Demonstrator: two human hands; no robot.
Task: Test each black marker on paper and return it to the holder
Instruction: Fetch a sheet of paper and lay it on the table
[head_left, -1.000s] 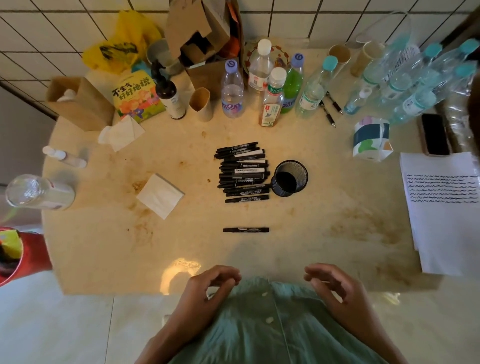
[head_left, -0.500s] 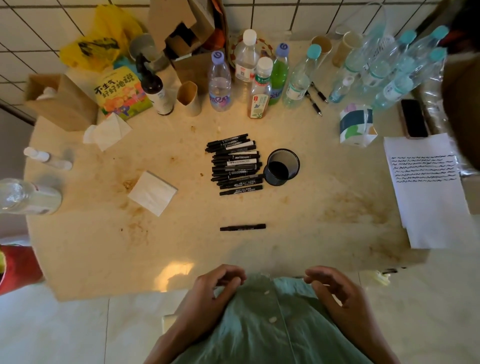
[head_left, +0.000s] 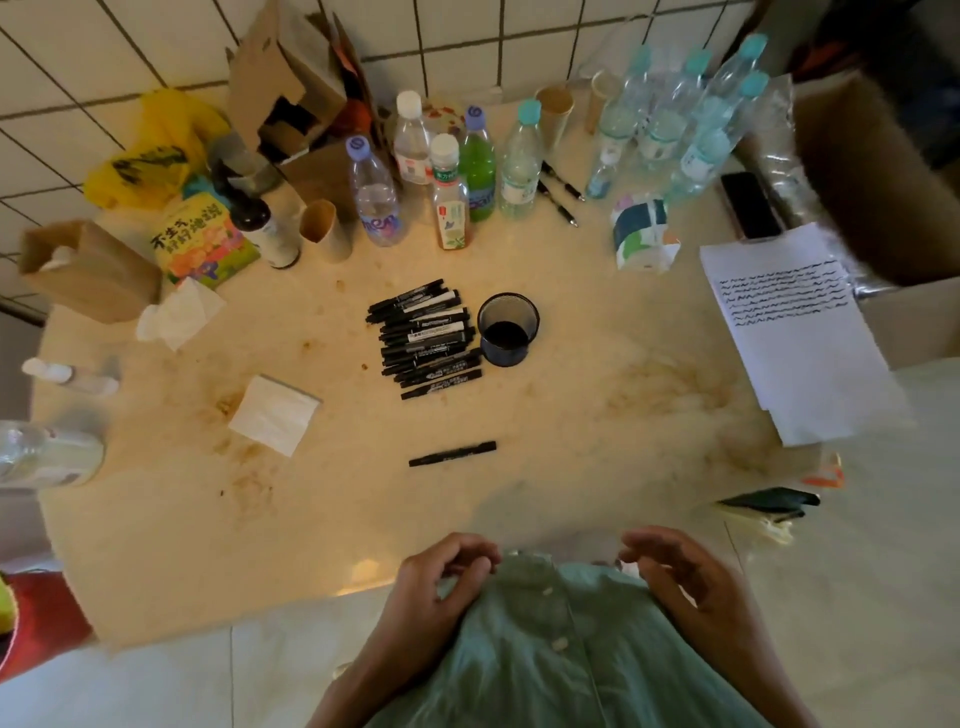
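Observation:
Several black markers (head_left: 423, 338) lie in a stack at the middle of the beige table (head_left: 571, 467). Right beside them stands a black mesh holder (head_left: 508, 329), with no marker visible inside. One single black marker (head_left: 452, 453) lies alone nearer to me. White paper (head_left: 800, 343) with rows of black squiggles sits at the table's right edge. My left hand (head_left: 441, 587) and my right hand (head_left: 680, 577) hover loosely curled at the near table edge in front of my green shirt, holding nothing.
Several bottles (head_left: 467, 182), paper cups, a cardboard box (head_left: 291, 98) and a yellow bag crowd the back edge. A folded napkin (head_left: 275, 414) lies left of centre. A phone (head_left: 750, 205) and a tissue pack (head_left: 641, 234) sit at the right rear.
The view has shifted slightly, so the table contents sit further left and the paper is more in sight. Both hands stay at the near edge, and no marker has moved.

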